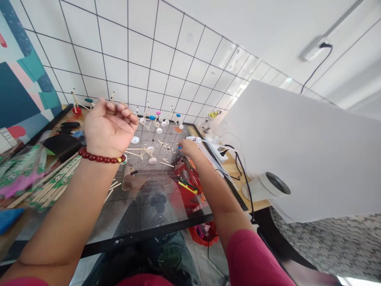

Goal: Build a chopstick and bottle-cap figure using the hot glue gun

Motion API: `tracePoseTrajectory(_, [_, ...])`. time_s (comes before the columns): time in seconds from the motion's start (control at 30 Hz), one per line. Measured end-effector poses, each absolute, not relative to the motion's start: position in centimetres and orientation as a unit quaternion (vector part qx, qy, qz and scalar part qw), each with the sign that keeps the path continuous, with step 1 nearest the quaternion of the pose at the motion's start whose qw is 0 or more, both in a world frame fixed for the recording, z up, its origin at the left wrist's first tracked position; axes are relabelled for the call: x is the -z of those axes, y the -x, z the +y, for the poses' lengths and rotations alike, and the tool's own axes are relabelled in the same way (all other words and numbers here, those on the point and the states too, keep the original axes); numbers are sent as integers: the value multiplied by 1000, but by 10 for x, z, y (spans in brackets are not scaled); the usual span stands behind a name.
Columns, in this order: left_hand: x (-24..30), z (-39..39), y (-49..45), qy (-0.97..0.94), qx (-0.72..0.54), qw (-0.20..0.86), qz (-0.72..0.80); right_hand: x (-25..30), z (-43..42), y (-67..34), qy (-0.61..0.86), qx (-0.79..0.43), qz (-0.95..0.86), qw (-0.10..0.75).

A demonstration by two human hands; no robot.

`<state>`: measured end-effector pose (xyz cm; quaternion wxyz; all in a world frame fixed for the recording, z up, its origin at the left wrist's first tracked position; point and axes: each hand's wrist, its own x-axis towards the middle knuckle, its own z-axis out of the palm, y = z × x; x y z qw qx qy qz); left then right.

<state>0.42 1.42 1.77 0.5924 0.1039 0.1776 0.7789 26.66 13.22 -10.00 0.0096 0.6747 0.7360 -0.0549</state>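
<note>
My left hand (107,126) is raised above the glass table (143,220), fingers curled into a loose fist with nothing visible in it; a red bead bracelet (101,157) circles the wrist. My right hand (187,147) reaches out low over the table's right side, fingers pinched near a small blue piece and beside a white glue gun (196,139). Small figures of wooden sticks and coloured bottle caps (156,119) stand at the far edge. Loose sticks and white caps (149,153) lie between my hands.
Packets of chopsticks (44,180) pile up at the left. A black pouch (61,143) lies behind them. A white power strip (217,151) with cables sits on the wooden ledge at right. A large white box (306,151) with a round opening stands right. A red basket (190,186) shows below the glass.
</note>
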Motion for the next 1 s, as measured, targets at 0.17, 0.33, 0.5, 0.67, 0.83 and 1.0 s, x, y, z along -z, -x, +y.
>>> tracePoseTrajectory(0.17, [-5, 20, -12, -206, -754, 582, 223, 88, 125, -266, -660, 91, 742, -80])
tracePoseTrajectory(0.33, [14, 21, -34, -432, -670, 503, 333, 57, 88, -242, -470, 270, 767, -343])
tracePoseTrajectory(0.5, [19, 18, -37, -507, -615, 493, 349, 37, 53, -211, -310, 301, 699, -570])
tracePoseTrajectory(0.67, [24, 14, -53, -442, -618, 573, 307, 32, 40, -202, -334, 217, 563, -724])
tracePoseTrajectory(0.83, [50, -33, -110, -584, -570, 520, 251, 38, 16, -214, -326, 184, 539, -755])
tracePoseTrajectory(1.0, [66, -88, -143, -714, -492, 451, 211, 69, -44, -213, -329, 307, 401, -798])
